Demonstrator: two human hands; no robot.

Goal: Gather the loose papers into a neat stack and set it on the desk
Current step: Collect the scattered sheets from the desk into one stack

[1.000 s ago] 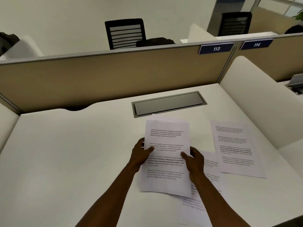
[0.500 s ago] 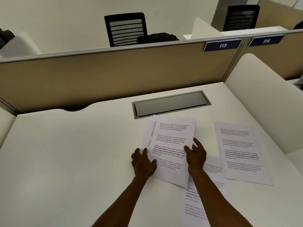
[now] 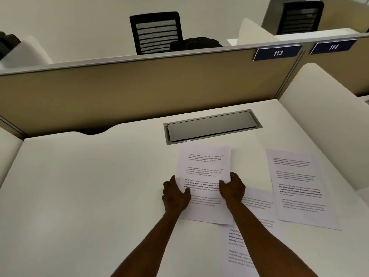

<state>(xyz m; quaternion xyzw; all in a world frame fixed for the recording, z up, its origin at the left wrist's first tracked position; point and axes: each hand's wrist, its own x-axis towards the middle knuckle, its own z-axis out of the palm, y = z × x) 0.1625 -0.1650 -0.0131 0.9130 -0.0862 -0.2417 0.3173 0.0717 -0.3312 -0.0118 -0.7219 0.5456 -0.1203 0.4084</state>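
Observation:
A small stack of printed sheets (image 3: 205, 166) lies on the white desk (image 3: 89, 186) just below the cable hatch. My left hand (image 3: 175, 193) rests on the stack's left edge with its thumb on the page. My right hand (image 3: 232, 186) grips the stack's right edge, fingers curled over it. A single printed sheet (image 3: 297, 188) lies flat to the right. Another sheet (image 3: 257, 204) lies under my right forearm, and one more sheet (image 3: 235, 252) reaches toward the near edge, partly hidden by that arm.
A grey cable hatch (image 3: 211, 126) is set in the desk behind the stack. A beige partition (image 3: 139, 88) closes the back, and a white side panel (image 3: 327, 114) closes the right. Black chairs (image 3: 156, 33) stand beyond the partition.
The fanned sheets have been squared into one aligned stack. My left hand moved onto the stack's left edge and my right hand closed on its right edge.

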